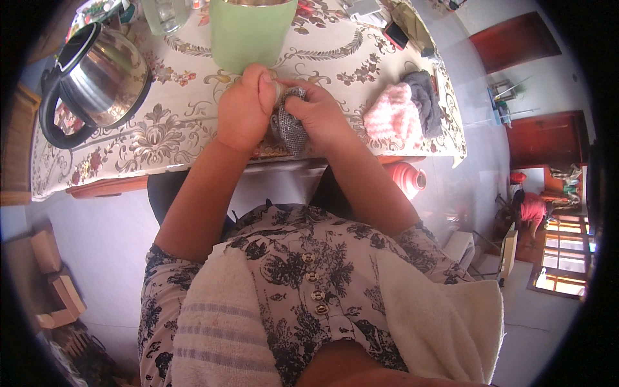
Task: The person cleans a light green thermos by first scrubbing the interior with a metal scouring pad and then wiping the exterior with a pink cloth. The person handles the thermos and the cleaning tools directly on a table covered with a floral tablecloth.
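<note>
Holding a small grey sock (pixel 291 126) near the front edge of the surface (pixel 174 138), both hands meet in the middle. The left hand (pixel 244 108) has its fingers curled tight on the sock, and the right hand (pixel 320 115) grips it too. A green cup (pixel 251 32) stands just behind the hands. A shiny kettle (pixel 103 74) sits far to the left, with bare flowered cloth between. Pink and grey socks (pixel 405 111) lie to the right near the edge. The floor (pixel 103 238) below is pale.
</note>
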Demonstrator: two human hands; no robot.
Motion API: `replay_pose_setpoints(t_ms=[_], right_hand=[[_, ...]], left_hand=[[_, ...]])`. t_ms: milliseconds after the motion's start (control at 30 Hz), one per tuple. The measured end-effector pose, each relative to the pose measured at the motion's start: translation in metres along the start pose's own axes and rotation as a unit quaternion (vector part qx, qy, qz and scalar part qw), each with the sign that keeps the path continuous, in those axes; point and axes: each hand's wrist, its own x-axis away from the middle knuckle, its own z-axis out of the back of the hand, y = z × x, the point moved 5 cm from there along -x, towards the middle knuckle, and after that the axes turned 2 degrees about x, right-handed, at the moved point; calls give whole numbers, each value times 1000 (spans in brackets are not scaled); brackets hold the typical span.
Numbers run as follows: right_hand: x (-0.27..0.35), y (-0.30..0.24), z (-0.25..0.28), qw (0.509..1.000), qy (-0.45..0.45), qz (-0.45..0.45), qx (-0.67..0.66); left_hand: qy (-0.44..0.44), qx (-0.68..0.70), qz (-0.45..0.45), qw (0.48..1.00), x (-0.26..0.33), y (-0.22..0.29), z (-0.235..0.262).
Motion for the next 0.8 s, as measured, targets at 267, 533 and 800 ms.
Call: replay_pose_setpoints(t_ms=[267, 533, 800], right_hand=[[3, -9, -13, 933, 56, 191, 299], [2, -13, -21, 858, 58, 290, 420], [4, -19, -10, 909, 3, 214, 358]], left_hand=[[11, 40, 63, 997, -2, -12, 0], [-5, 97, 111, 989, -5, -28, -3], [9, 128, 81, 988, -5, -12, 4]])
